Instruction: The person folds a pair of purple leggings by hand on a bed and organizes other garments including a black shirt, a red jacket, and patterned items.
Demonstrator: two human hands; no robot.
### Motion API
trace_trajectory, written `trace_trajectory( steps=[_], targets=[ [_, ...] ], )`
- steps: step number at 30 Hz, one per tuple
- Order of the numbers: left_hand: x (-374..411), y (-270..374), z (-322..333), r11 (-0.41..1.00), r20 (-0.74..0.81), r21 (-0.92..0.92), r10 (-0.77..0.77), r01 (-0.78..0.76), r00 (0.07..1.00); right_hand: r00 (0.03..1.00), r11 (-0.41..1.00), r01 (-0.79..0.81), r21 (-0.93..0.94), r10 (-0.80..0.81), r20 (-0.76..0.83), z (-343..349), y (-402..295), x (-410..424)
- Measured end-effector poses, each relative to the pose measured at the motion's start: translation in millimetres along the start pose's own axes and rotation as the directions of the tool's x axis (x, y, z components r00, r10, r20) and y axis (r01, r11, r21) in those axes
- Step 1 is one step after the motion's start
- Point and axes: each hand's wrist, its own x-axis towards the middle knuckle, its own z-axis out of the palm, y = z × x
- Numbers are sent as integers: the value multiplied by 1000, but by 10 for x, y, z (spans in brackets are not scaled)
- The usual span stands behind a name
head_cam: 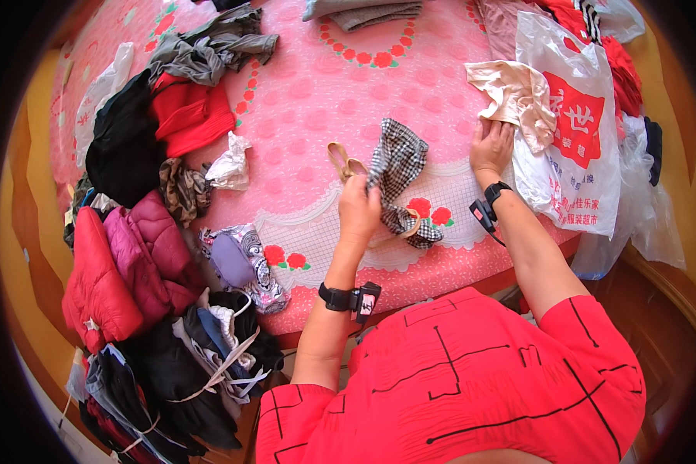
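Note:
My left hand (359, 211) is closed on a black-and-white gingham cloth item (399, 156), whose lower end lies crumpled on the table cover. Tan straps (343, 162) loop out beside the fingers, and another tan band shows near the cloth's lower end. Over to the right, my right hand (492, 148) lies palm down at the hem of a beige garment (516, 95). Its fingertips meet the hem, and whether they pinch the fabric cannot be seen. That garment partly overlaps a white plastic shopping bag (586, 185) with red printing.
A pink floral table cover (301, 110) spreads beneath everything. Grey, red and black clothes (124, 145) are heaped at the left, above puffy pink jackets (151, 249). Tied clothing bundles (180, 359) sit lower left. A purple pad (232, 261) rests on patterned cloth. Folded grey fabric (377, 14) lies at the far edge.

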Motion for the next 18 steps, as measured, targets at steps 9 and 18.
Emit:
trace_trajectory(
  steps=[9, 18],
  targets=[
    [71, 11, -1202, 68, -20, -998, -47, -17, 999, 999, 1000, -14, -23, 14, 28, 94, 63, -29],
    [-635, -263, -2169, 447, -640, -736, -213, -508, 739, 1000, 999, 28, -46, -27, 14, 91, 73, -17]
  ],
)
